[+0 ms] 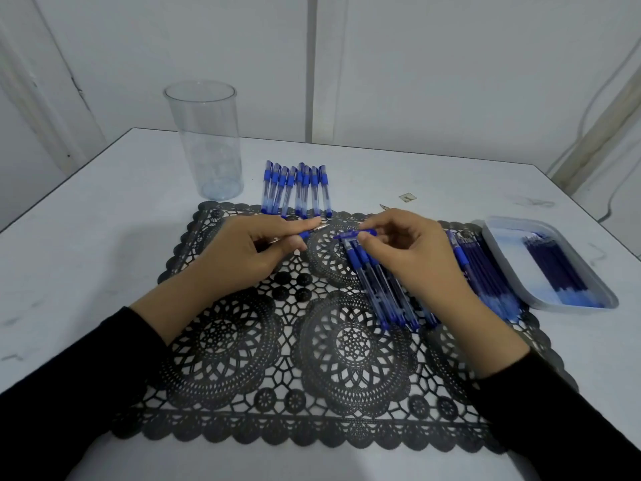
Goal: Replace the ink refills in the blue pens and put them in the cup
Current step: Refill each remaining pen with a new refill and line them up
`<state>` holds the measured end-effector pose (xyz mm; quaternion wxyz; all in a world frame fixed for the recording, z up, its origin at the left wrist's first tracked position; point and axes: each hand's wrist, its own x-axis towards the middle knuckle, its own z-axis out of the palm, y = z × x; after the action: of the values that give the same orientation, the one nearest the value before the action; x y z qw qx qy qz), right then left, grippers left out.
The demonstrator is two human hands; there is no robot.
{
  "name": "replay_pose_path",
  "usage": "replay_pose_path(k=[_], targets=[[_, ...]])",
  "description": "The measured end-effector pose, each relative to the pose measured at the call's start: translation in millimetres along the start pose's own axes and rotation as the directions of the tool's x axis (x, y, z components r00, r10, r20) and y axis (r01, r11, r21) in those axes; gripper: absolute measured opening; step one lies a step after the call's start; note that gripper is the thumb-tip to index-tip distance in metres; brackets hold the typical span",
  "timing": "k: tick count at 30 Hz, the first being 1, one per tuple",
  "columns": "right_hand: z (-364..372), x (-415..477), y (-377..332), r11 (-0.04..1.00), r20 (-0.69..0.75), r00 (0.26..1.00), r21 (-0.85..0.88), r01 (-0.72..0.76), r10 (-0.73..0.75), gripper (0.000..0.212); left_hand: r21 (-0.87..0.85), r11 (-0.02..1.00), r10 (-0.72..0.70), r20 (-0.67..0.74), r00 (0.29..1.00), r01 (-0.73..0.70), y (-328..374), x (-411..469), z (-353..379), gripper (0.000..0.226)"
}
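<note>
Uncapping looks to be the step in hand: a clear plastic pen with a blue grip and bare metal tip (314,231) lies across the person's left hand (249,248), whose fingers curl round its barrel with the tip pointing right; just beside that tip, not touching it, the right hand (409,251) pinches a small blue plastic cap (353,234) between thumb and fingertips; whether the cap is coming off or going on cannot be told.

Under the right hand lies a loose pile of similar blue pens (385,293); a neat row of capped blue pens (298,189) sits at the far edge of the black lace-pattern placemat (277,359); to the right, a shallow pale tray (510,244) holds dark blue ink refills (555,269); the tall clear plastic cup (208,140) stands at far left on the white table (104,237), with no pens in it.

If the cap is off, the next move probably calls for setting it down, unscrewing the tip section, drawing out the old refill and fetching a fresh one from the tray; the task seems at an early stage.
</note>
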<state>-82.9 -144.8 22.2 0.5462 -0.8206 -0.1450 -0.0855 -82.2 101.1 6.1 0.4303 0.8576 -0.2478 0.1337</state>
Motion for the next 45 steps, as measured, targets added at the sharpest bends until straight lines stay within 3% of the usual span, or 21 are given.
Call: replay_pose_path(k=[8,18,26,29,33,37,41,45], targets=[[15,1,-3,0.92,0.131,0.986,-0.366,0.143,-0.102,0.013,-0.131,0.98,-0.166,-0.123,0.978,0.149,10,-3,7,0.025],[18,2,-1,0.886,0.17,0.983,-0.442,0.136,-0.066,0.017,-0.007,0.988,-0.155,-0.166,0.974,0.156,6,-3,10,0.025],[19,-3,-12,0.996,0.081,0.996,-0.08,0.035,-0.029,0.014,0.037,0.999,-0.004,-0.141,0.99,0.009,13,-4,13,0.028],[24,-4,-13,0.997,0.095,0.995,-0.06,0.048,-0.042,0.016,0.034,0.998,0.056,-0.154,0.986,-0.051,16,-5,14,0.029],[20,-5,-14,0.994,0.114,0.99,-0.06,0.09,-0.083,0.003,-0.013,0.999,0.044,-0.144,0.989,-0.046,19,-4,15,0.029],[18,-7,-16,0.997,0.109,0.991,0.008,0.081,-0.081,0.016,-0.071,0.997,0.025,-0.134,0.991,-0.035,19,-4,12,0.03],[19,-7,-17,0.994,0.117,0.988,-0.015,0.107,-0.105,0.004,-0.071,0.997,0.028,-0.121,0.992,-0.037,19,-3,12,0.03],[18,-8,-15,0.995,0.145,0.985,-0.013,0.096,-0.093,0.012,-0.08,0.996,0.02,-0.109,0.994,-0.029,19,-3,10,0.03]])
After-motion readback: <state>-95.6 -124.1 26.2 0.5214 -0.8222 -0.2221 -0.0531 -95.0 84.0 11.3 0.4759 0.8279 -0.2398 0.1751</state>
